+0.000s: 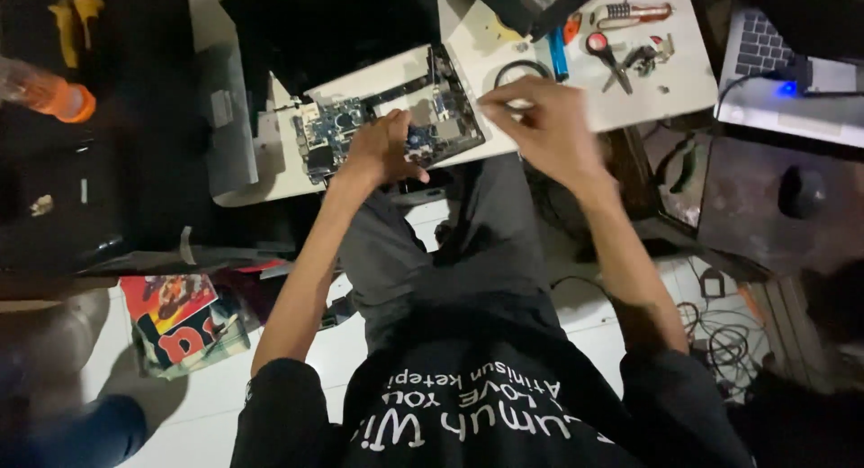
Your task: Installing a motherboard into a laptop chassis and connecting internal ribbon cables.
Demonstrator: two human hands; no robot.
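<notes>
Blue and green circuit board (346, 126) inside an opened laptop (387, 117), lying flat on a white table (630, 99), just past the knees. Looks thin, stiff and easy to break, with many tiny parts on top; probably light. Best held by the bare edges or the outer frame, not by the little chips. Left hand (382, 151) resting on the near edge of the opened laptop, fingers curled down together, but cannot tell if anything is pinched under them. Right hand (544, 126) hovering just above the table edge, a bit blurred, fingertips close together as if pinching something very small; too tiny to see what, so cannot tell. Black laptop lid (333, 27) standing up behind the board, dark and hard to read. Red-handled scissors (607, 54), a blue lighter-shaped thing (558, 54) and a black ring of cable (522, 70) near the right hand. Second laptop (792, 72) at the far right, cut off by the picture edge. Orange bottle (45, 90) at the left, blurry. Dark corners hiding much of the floor.
</notes>
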